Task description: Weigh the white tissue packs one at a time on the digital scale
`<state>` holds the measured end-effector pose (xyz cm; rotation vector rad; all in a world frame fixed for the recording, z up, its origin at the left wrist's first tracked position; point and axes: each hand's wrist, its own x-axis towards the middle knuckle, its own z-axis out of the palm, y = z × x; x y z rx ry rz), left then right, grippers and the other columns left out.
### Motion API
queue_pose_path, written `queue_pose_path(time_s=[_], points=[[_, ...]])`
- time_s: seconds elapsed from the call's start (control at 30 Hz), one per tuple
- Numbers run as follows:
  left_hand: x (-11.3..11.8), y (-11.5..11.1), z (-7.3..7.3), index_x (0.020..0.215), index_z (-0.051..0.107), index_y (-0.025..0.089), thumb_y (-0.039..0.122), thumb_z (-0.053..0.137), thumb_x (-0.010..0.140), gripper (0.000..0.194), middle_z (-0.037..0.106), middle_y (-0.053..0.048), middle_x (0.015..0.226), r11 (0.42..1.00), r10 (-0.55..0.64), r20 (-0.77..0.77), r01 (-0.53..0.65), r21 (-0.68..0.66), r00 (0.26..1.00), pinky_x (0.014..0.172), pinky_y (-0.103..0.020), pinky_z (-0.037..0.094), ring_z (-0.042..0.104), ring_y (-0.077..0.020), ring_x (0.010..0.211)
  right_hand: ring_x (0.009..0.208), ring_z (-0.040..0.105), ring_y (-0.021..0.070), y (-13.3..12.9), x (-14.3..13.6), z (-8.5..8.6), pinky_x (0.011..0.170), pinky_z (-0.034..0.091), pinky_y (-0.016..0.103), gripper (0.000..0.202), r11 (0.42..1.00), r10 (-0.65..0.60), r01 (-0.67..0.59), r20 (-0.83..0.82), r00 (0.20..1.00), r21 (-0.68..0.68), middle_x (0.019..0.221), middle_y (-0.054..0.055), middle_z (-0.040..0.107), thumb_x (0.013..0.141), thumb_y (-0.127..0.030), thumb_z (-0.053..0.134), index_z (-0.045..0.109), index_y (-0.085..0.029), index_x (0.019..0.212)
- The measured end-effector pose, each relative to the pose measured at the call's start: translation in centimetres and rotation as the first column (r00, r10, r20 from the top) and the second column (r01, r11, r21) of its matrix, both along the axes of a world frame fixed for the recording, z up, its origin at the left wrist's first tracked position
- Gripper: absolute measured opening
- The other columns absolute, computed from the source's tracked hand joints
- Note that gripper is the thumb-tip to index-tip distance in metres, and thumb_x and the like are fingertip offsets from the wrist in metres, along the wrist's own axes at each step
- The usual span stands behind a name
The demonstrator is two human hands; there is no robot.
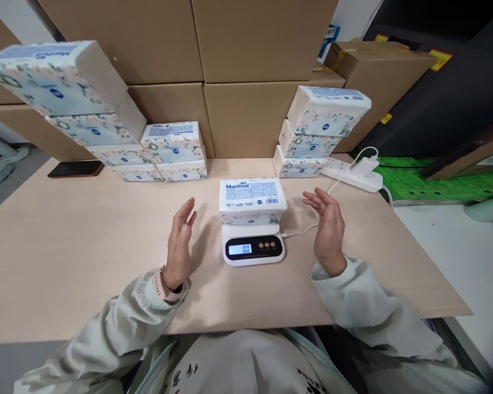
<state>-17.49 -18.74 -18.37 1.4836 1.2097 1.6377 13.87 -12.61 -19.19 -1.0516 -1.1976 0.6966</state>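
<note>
A white tissue pack [252,195] with blue "Manhua" print lies on a small white scale [253,259], whose lit display reads 0.0. Left of the scale, apart from the pack, is my left hand [179,246], open and holding nothing, palm turned inward. My right hand [328,230] is raised on the other side, also open, its fingers stretched out and touching nothing. A thin white cable runs from the scale's right side past my right hand.
A tall stack of tissue packs [94,131] stands at the back left beside a shorter stack [175,150]. Another stack [312,146] is at the back right, near a white power strip [351,175]. A phone [76,168] lies far left. Cardboard boxes [254,117] line the back.
</note>
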Motion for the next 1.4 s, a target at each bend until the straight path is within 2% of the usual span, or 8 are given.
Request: queue_pose_path(time_s=[0.13,0.4,0.6,0.73,1.1,1.4], points=[[-0.1,-0.2,-0.1,0.150,0.057,0.039,0.050,0.047,0.108,0.045,0.047,-0.003,0.163,1.000,-0.001,0.024,0.002,-0.015,1.000,0.129,-0.049,0.035,0.038,-0.0262,0.156,0.112,0.072,0.0253,0.6,0.1,-0.4,0.106,0.053,0.053,0.051,0.999,-0.033,0.033,0.008,0.999,0.022,0.120,0.011,0.076,0.106,-0.057,0.040,0.067,-0.022,0.131],[0.1,-0.4,0.0,0.149,0.058,0.037,0.049,0.048,0.108,0.044,0.049,-0.004,0.162,0.999,-0.002,0.049,0.004,-0.043,0.999,0.130,-0.051,0.033,0.039,-0.0267,0.156,0.105,0.073,0.0246,0.2,0.0,-0.6,0.103,0.053,0.052,0.053,0.995,-0.082,0.084,-0.026,0.996,0.051,0.112,0.010,0.078,0.106,-0.057,0.037,0.070,-0.021,0.124],[0.2,-0.4,-0.4,0.153,0.053,0.039,0.057,0.042,0.108,0.050,0.036,0.000,0.171,0.985,-0.061,0.140,0.082,-0.152,0.988,0.133,-0.052,0.023,0.026,-0.0253,0.162,0.101,0.073,0.0253,0.1,0.0,-0.2,0.103,0.052,0.052,0.059,0.985,-0.157,0.161,-0.061,0.986,0.059,0.105,0.009,0.078,0.104,-0.062,0.035,0.073,-0.020,0.117],[0.4,-0.4,-0.5,0.155,0.052,0.037,0.065,0.039,0.106,0.058,0.033,-0.002,0.172,0.980,-0.052,0.173,0.083,-0.178,0.984,0.134,-0.053,0.019,0.024,-0.0256,0.163,0.099,0.074,0.0253,-0.1,-0.1,0.3,0.103,0.052,0.052,0.062,0.982,-0.179,0.183,-0.085,0.980,0.041,0.102,0.009,0.078,0.104,-0.064,0.032,0.073,-0.019,0.114],[0.2,-0.5,-0.6,0.158,0.048,0.036,0.067,0.037,0.105,0.062,0.030,-0.002,0.174,0.982,-0.047,0.146,0.073,-0.177,0.988,0.134,-0.052,0.019,0.023,-0.0251,0.164,0.094,0.073,0.0244,-0.2,-0.3,0.5,0.099,0.051,0.048,0.063,0.981,-0.191,0.193,-0.092,0.977,0.006,0.098,0.009,0.078,0.102,-0.066,0.034,0.073,-0.018,0.111],[0.3,-0.5,-0.4,0.156,0.050,0.034,0.067,0.038,0.105,0.063,0.033,-0.005,0.173,0.979,-0.027,0.165,0.059,-0.194,0.986,0.134,-0.052,0.022,0.025,-0.0267,0.163,0.093,0.073,0.0247,-0.2,-0.4,0.6,0.096,0.052,0.047,0.064,0.978,-0.207,0.207,-0.077,0.975,-0.007,0.094,0.008,0.077,0.102,-0.066,0.033,0.073,-0.018,0.110]])
